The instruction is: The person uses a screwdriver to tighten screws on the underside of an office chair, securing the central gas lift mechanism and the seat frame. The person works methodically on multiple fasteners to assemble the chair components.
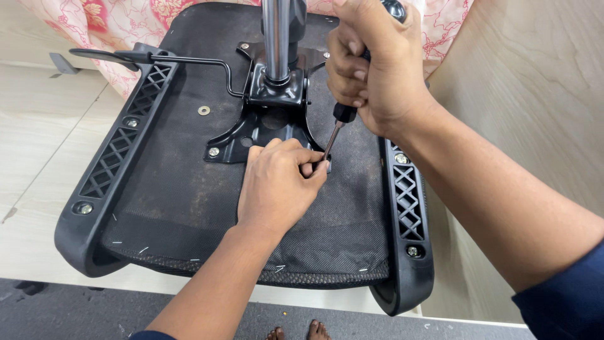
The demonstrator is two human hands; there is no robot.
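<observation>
Pale wood-look floor point(38, 126), w/ a grey strip point(75, 311) nearest the camera and a light wood panel point(535, 75) rising on the right. Bare toes point(296, 332) show at the bottom edge.

An office chair seat point(170, 195) lies upside down on the floor, black fabric underside up, stapled along the near edge. Black plastic lattice rails run down both sides: left rail point(119, 151), right rail point(406, 208), each w/ bolts at the ends.

Left hand point(280, 182) rests on the seat fabric just in front of the black metal plate point(264, 119). Fingers curled together, thumb and forefinger pinched at the screwdriver tip; whatever they pinch is too small to make out.

Right hand point(368, 69) is above and behind, fingers clamped tight round the black handle of a screwdriver point(336, 129). Shaft tilts down-left, tip meeting the plate's near-right corner, touching the left fingertips.

Further back: a bolt point(214, 152) at the plate's near-left corner, a loose-looking washer point(203, 111) on the fabric, chrome column point(275, 38) standing up from the plate's centre, thin black lever point(189, 62) running off to the left. Behind all, pink floral cloth point(107, 25).
</observation>
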